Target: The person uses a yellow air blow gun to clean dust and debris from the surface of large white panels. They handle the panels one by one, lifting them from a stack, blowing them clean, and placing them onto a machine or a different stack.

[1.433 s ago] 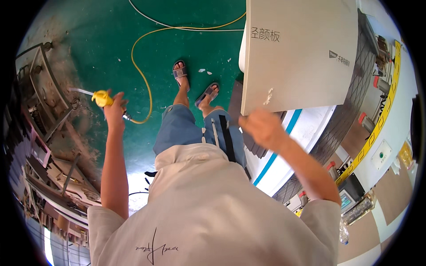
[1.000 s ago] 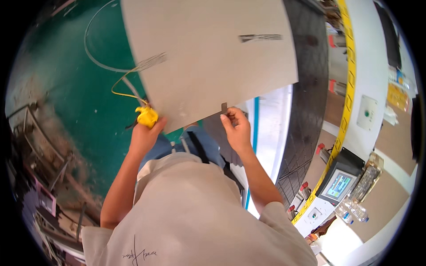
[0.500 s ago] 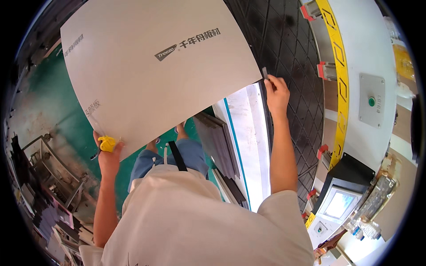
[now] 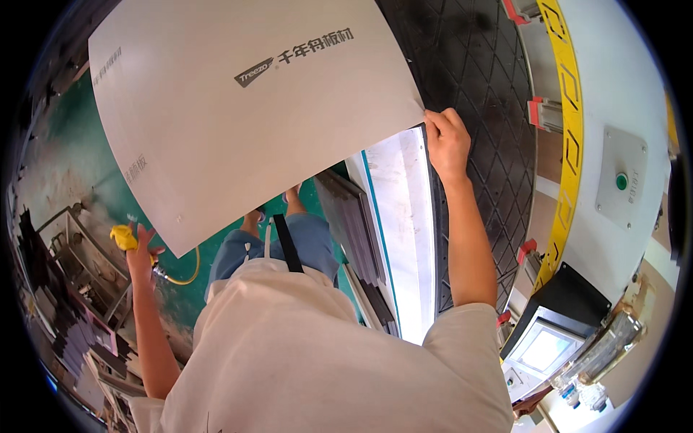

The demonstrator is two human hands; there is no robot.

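Note:
A large beige board with dark printing spreads out in front of me, one corner pointing toward my left side. At its right corner my right hand is closed, thumb and fingers pinching the sheet's edge, where a small crease shows. Whether the fingers grip the board itself or a thin film on it, I cannot tell. Left of the board, and apart from it, my left hand is closed round a yellow air blow gun. A yellow hose with a metal fitting hangs below that hand.
Dark diamond-patterned belting lies right of the board, beside a white machine with yellow trim, a green button and a screen. Grey panels stand stacked near my legs. A metal cart is at left on the green floor.
My left hand has moved left with the blow gun, away from the board's near corner. My right hand has come onto the right corner; the small grey strip at its fingertips no longer shows.

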